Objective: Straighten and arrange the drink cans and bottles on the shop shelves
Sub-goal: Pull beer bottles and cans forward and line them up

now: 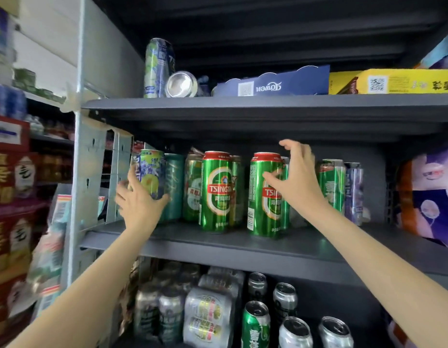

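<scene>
Reaching into the middle shelf [218, 243] of a dark shop rack, head view: the left hand [140, 199] wraps its grip round the lower part of a blue fruit-printed drink can [152, 172] at the shelf's left end, holding it slightly tilted beside a teal can [174, 184]. The right hand [297, 177] is spread, its grip open, thumb resting against the side of a green Tsingtao beer can [264, 197] while the fingers arch above and behind its red top. A second Tsingtao can [216, 192] stands upright just to the left, with more green cans behind and to the right. On the upper shelf [243, 104] one tall can [156, 69] stands, a silver can [181, 84] lies on its side beside it, next to a blue carton [275, 84] and a yellow carton [399, 81]. The lowest shelf holds shrink-wrapped packs [208, 312] and loose silver and green cans.
</scene>
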`<state>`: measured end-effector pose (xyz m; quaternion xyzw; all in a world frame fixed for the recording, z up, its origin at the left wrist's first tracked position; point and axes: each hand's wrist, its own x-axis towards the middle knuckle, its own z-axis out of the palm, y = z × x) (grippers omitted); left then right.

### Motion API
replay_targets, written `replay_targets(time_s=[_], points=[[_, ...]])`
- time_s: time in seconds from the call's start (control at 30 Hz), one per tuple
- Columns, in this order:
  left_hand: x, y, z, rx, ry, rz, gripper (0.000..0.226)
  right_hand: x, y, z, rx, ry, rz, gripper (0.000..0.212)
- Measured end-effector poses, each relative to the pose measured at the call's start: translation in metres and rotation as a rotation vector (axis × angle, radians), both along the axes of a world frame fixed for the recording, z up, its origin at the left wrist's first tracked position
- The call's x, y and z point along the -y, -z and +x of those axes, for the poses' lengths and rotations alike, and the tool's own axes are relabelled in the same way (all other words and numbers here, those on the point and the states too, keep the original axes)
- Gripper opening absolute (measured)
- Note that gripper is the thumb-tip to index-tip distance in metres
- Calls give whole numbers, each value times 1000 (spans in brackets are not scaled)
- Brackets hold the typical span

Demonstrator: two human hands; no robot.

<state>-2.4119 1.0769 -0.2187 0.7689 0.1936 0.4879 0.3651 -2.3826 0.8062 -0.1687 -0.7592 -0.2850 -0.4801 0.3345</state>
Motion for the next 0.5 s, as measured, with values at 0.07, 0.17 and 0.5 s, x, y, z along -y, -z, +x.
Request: replay_targets(time_s=[0.07,0.17,0.5], points=[[-17,2,14,-114,48,-54,99,2,3,1,-1,10,-3,66],[-32,1,20,-176,67,-80,97,10,0,-2,-14,22,-20,69],[32,8,-43,274,558,-46,52,47,9,-8,-64,19,88,66]])
